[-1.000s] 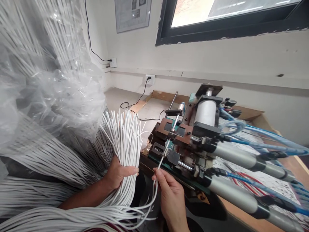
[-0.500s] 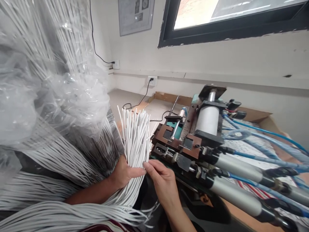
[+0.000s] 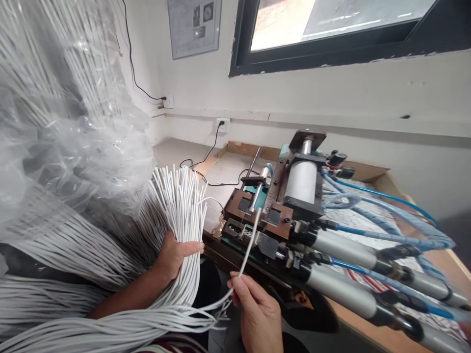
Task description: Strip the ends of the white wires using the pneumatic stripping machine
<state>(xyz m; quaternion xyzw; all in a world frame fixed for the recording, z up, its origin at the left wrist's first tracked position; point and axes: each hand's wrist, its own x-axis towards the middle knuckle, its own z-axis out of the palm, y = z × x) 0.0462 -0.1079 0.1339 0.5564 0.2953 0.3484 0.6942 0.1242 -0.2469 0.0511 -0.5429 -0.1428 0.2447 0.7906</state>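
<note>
My left hand point(image 3: 178, 252) is wrapped round a thick upright bundle of white cables point(image 3: 184, 206), the thumb lying across its front. Between thumb and fingers, my right hand point(image 3: 253, 299) pinches a single white cable point(image 3: 250, 245). That cable's free end points up in front of the pneumatic machine point(image 3: 274, 215), close to its brown blocks; whether it touches them I cannot tell. Below the left forearm, another bunch of white cables point(image 3: 128, 326) lies across my lap, its ends by my right wrist.
Plastic-wrapped cable bundles point(image 3: 106, 157) fill the left side. Silver air cylinders point(image 3: 346, 289) and blue hoses point(image 3: 390, 235) reach out to the right of the machine. A black cord point(image 3: 213, 142) runs from a wall socket point(image 3: 223, 125) down onto the table point(image 3: 176, 147).
My right hand has moved away from the bundle, down and to the right, with one cable drawn out. The left hand still holds the bundle, now further left in view.
</note>
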